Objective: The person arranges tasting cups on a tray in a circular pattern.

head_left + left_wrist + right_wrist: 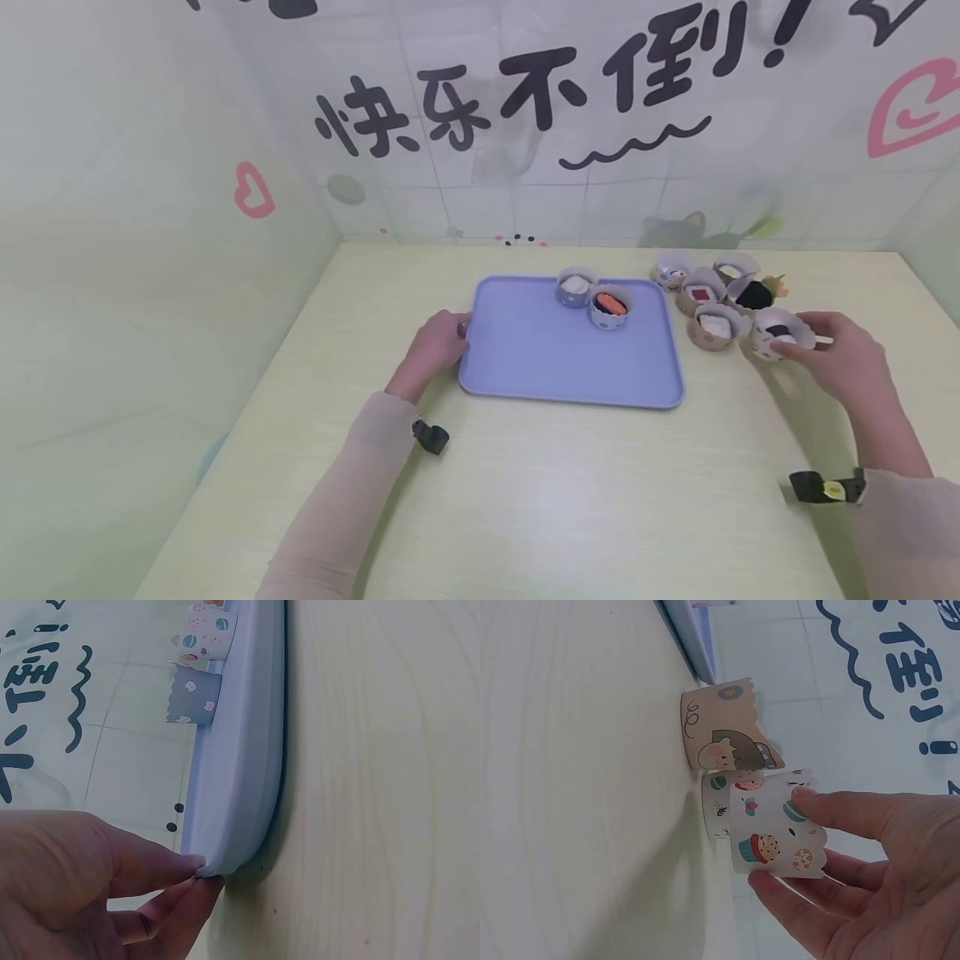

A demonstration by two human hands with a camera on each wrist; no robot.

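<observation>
My right grip [843, 354] pinches a white patterned cup [769, 832] toward the far right corner of the worktop [570, 500]; my left grip [437, 342] is clamped on the left edge of the tray [555, 362]. Best squeeze lightly and hold the cup level.

Place: partitioned table booth, walled at back and both sides; whether home, shop or studio, cannot tell. Fittings: pale wood-grain tabletop [570, 500]; white back wall [480, 212], grid-lined, bearing black Chinese lettering [546, 82] and pink heart [891, 125].
</observation>
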